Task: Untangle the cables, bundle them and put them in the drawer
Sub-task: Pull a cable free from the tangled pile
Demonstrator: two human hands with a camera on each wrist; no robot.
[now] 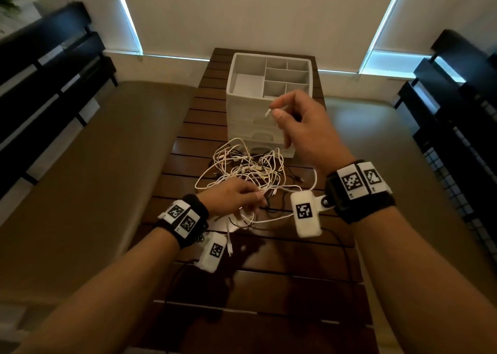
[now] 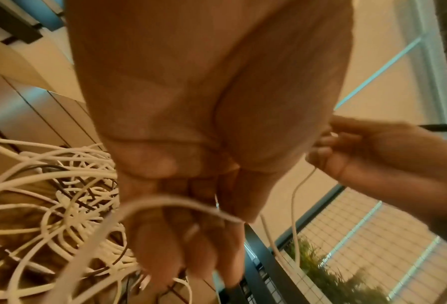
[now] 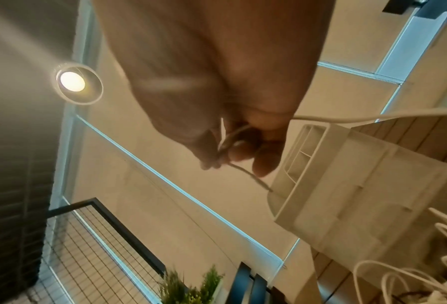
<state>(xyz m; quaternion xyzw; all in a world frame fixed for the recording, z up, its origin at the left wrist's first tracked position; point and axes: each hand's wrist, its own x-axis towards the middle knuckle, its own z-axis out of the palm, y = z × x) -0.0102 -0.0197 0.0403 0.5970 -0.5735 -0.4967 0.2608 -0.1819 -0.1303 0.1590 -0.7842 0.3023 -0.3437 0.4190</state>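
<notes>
With the right hand (image 1: pixel 304 127) pinching one white cable's end (image 1: pixel 267 113) aloft, the left hand (image 1: pixel 234 199), fingers curled into the tangle (image 1: pixel 247 168), should feed slack gently, not yank.

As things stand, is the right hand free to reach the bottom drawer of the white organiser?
Probably not yet: the right hand is raised, pinching a white cable, and the cable pile lies right before the drawer fronts.

The right hand (image 1: pixel 304 127) pinches a white cable end (image 1: pixel 267 113) above the tangle (image 1: pixel 247 170); the left hand (image 1: pixel 231 199) grips strands.
</notes>
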